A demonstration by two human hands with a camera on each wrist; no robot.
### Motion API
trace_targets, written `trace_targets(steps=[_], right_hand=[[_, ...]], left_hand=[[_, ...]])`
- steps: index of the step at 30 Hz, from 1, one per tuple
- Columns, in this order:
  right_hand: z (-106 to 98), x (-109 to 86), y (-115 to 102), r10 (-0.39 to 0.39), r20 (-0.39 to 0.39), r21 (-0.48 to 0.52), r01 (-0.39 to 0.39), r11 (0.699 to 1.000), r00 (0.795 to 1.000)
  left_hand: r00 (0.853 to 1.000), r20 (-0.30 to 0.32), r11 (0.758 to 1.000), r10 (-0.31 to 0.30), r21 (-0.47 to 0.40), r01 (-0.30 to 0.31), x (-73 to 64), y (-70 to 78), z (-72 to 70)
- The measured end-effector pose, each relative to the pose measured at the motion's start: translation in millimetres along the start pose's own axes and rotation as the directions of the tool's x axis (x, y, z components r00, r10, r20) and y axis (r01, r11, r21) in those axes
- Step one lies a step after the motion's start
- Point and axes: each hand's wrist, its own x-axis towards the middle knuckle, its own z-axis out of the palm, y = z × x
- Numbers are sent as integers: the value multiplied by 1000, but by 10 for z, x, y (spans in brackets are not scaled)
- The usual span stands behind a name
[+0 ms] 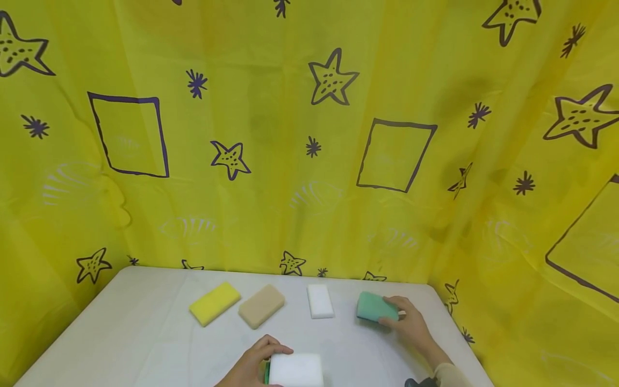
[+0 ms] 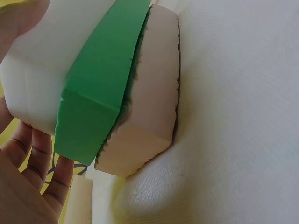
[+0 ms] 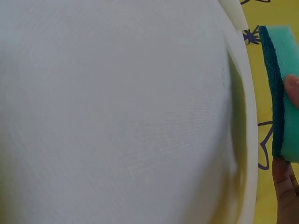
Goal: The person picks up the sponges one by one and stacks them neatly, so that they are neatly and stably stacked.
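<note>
Near the front edge of the head view, my left hand (image 1: 249, 366) grips a white sponge block (image 1: 296, 370) by its sides. In the left wrist view that block tops a stack, over a green sponge (image 2: 96, 88) and a pale pinkish sponge (image 2: 149, 88) lying against the white cloth. A left fingertip reaches the green layer's edge. Over at the right, my right hand (image 1: 410, 327) pinches a mint-green sponge (image 1: 371, 306) with a dark teal scouring layer (image 3: 274, 98) facing down. The right wrist view has that sponge held off the table surface.
Along the back of the white-covered table (image 1: 159, 344) lie a yellow sponge (image 1: 215, 303), a tan sponge (image 1: 261, 306) and a thin white sponge (image 1: 320, 301). A yellow curtain (image 1: 271, 204) with starfish prints hangs behind and at both sides.
</note>
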Motion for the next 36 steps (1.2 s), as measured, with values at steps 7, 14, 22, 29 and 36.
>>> trace_targets(steps=[7,14,22,29,36], right_hand=[[64,-58,-75,-52,-23,29,53,998,998],[94,-126,-208,-86,-29,49,87,995,996],[127,-188,-242,-83,-34,47,84,995,996],[137,-269,-333,-112,-31,103,114,988,993],[141,-327,-442,-168,-25,113,170,979,985]], left_hand=[[1000,-12,1000,1,2,-1,-2,-30,13],[1000,-17,1000,-11,-26,10,-14,-38,18],[1000,-12,999,-19,-26,19,-12,-35,16],[1000,-17,1000,1,9,0,-8,-28,13],[999,-24,999,37,26,-36,-5,-35,16]])
